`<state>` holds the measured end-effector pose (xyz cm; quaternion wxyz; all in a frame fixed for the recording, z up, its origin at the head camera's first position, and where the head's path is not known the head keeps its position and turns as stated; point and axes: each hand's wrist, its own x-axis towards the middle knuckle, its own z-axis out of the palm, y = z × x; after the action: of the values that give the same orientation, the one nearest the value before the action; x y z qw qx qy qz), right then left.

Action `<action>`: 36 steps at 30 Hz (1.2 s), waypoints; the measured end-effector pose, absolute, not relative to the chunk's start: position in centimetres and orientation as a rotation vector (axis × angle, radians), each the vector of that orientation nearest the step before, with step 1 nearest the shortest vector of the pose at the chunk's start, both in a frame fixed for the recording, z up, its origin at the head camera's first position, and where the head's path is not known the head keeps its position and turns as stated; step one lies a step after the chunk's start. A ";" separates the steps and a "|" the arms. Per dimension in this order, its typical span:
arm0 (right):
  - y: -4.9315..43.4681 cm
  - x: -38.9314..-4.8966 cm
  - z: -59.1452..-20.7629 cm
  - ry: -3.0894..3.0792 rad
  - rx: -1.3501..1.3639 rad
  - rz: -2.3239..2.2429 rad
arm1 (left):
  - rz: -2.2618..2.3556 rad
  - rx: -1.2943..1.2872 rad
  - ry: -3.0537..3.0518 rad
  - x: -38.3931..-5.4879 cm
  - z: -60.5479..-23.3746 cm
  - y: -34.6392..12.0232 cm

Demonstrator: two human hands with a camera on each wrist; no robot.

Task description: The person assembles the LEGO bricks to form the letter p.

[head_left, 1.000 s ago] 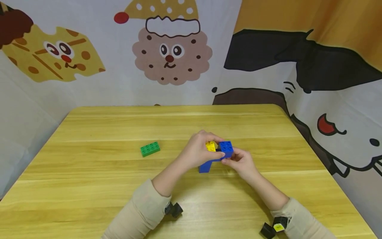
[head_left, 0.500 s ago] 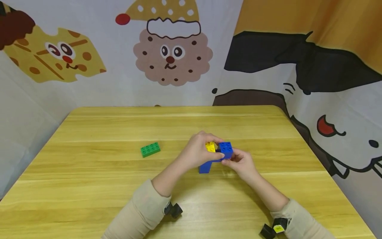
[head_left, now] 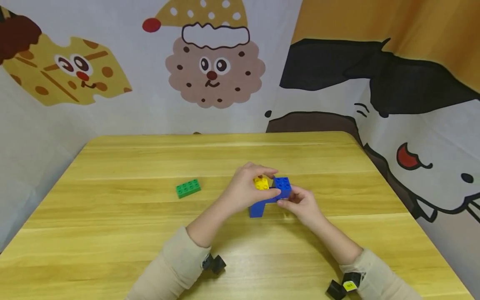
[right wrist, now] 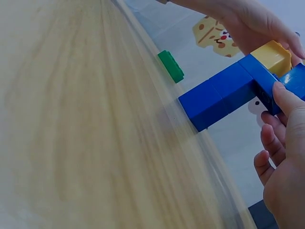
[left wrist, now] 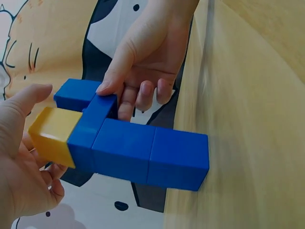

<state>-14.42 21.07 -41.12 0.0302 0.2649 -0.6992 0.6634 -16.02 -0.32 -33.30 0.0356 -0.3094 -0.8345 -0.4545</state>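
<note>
Right fingers (right wrist: 272,139) pinch the beam (left wrist: 93,126); left fingers (head_left: 264,170) flank the yellow brick (left wrist: 55,131), contact unclear: best steady the column (left wrist: 150,152) before pressing

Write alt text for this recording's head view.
A right hand holds joined blue and yellow blocks at a wooden table, the left hand curved about the yellow block. A green block lies apart to the left; cartoon cloth hangs behind.
</note>
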 end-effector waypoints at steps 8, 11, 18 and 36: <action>20.9 -14.4 -41.0 -2.175 0.789 2.034 | -1.548 -0.866 -2.444 -16.0 -32.2 -2.0; 20.9 -14.4 -41.1 -2.187 0.772 2.022 | -1.593 -0.860 -2.404 -15.9 -31.6 -2.5; 21.1 -14.5 -41.2 -2.202 0.760 2.014 | -1.637 -0.854 -2.347 -15.5 -30.5 -3.5; 21.0 -14.4 -41.1 -2.241 0.706 1.989 | -1.726 -0.777 -2.317 -15.2 -29.7 -6.4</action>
<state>-14.35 20.98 -41.13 0.0319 0.2292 -0.7276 0.6458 -15.22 -6.37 -29.73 0.0747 -0.2590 -0.7724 -0.5751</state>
